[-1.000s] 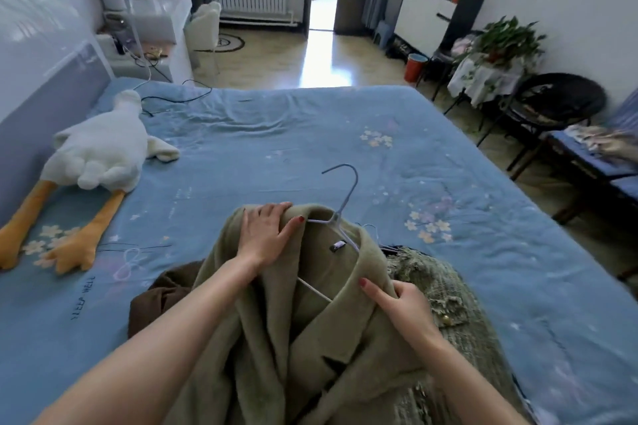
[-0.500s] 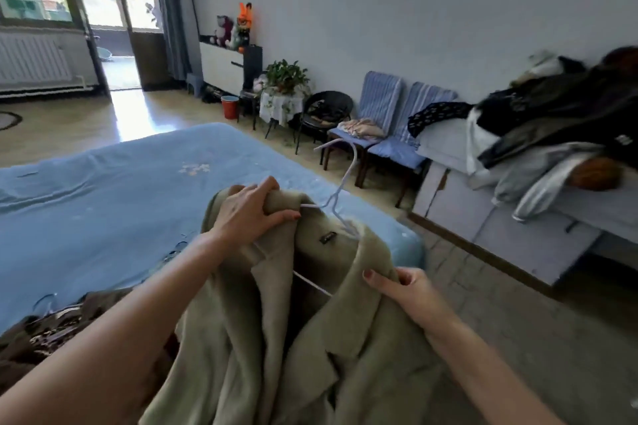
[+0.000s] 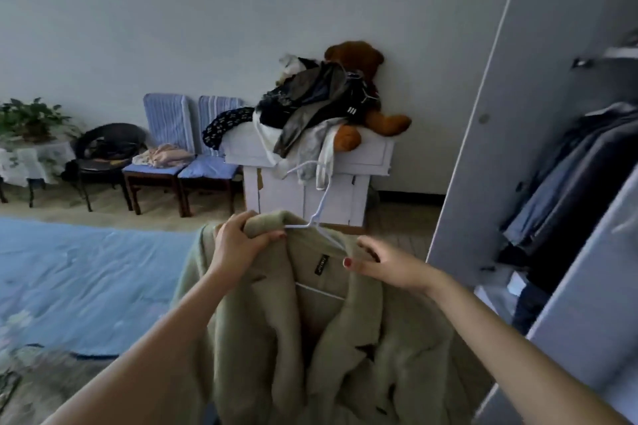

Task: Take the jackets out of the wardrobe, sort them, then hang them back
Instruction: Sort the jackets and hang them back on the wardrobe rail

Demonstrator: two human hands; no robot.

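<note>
Both arms outstretched, left hand (image 3: 238, 241) gripping coat (image 3: 310, 338) shoulder, right hand (image 3: 390, 266) pinching collar beside hanger (image 3: 319, 217), wardrobe (image 3: 518, 114) right of coat

Ahead of us: open wardrobe door (image 3: 483, 148) at right, hung dark clothes (image 3: 566, 176) filling its interior; white cabinet (image 3: 310, 190) straight ahead; bare floor (image 3: 400, 217) between cabinet and door.

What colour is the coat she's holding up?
The coat is pale olive green, seen in the head view.
</note>
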